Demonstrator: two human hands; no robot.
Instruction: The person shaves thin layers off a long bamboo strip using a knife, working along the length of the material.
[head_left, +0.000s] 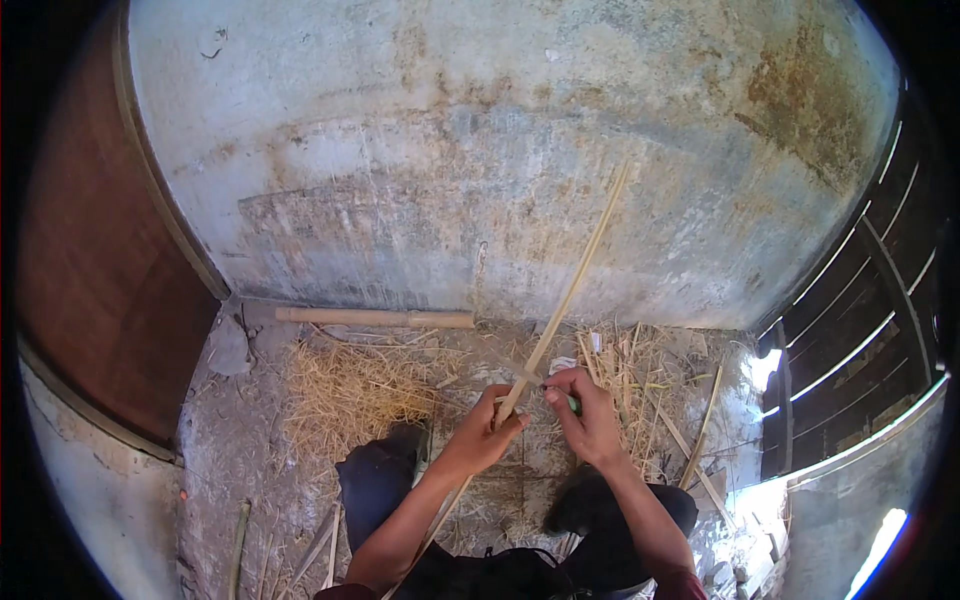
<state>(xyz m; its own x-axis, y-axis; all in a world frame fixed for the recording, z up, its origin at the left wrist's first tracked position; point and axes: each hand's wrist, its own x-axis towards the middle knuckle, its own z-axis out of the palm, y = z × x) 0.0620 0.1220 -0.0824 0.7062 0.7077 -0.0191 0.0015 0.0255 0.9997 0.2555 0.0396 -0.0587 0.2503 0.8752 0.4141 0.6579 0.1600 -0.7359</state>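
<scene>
Bamboo strip (572, 297), slanting through the left hand from near-left to far-right, its long axis running away from the person.
It lies in front of the torso, its lower stretch passing just right of the left forearm (412, 522) and its far end well beyond both hands; the left hand (478, 437) is nearer, fingers curled around it, while the right hand (588, 412) stands just to its right, thumb and fingers pinching the green handle (574, 404) of a small knife, whose blade (526, 376) points leftward, crosswise to the strip; whether the edge bites is too small to tell.
</scene>
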